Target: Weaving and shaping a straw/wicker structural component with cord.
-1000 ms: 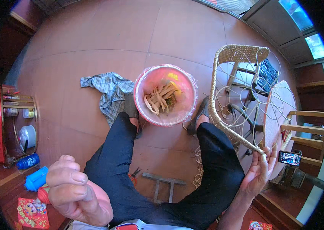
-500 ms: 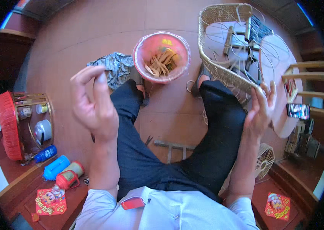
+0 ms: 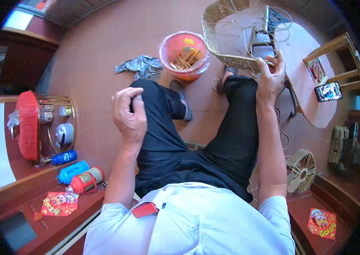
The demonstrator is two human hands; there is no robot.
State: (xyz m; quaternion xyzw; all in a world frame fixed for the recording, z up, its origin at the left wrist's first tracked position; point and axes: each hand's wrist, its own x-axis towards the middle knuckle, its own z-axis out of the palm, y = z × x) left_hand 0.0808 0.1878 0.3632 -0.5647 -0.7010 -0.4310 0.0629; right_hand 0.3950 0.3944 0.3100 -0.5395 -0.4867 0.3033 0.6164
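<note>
My right hand (image 3: pixel 270 80) is closed on the near end of a woven rattan basket (image 3: pixel 231 60), thumb and fingers pinching its rim. The basket is a long band with rounded corners, tilted out over the floor beyond my right knee. Long loose pale strands (image 3: pixel 248 23) curl out of it. My left hand (image 3: pixel 129 112) hangs by my left thigh with fingers curled and thumb drawn in. Whether a thin strand lies between those fingertips I cannot make out.
A pink bucket (image 3: pixel 169 50) of wood strips stands ahead, beside a crumpled plaid cloth (image 3: pixel 139 66). On the right are a pale round-edged board (image 3: pixel 311 55), a phone (image 3: pixel 328 91) and a woven wheel-like piece (image 3: pixel 302 172). Flasks (image 3: pixel 72 172) and a red-covered rack (image 3: pixel 27 125) stand left.
My left hand has come down and inward toward my left thigh. My right hand and the rattan basket have shifted left and farther out in view; the whole view has also shifted.
</note>
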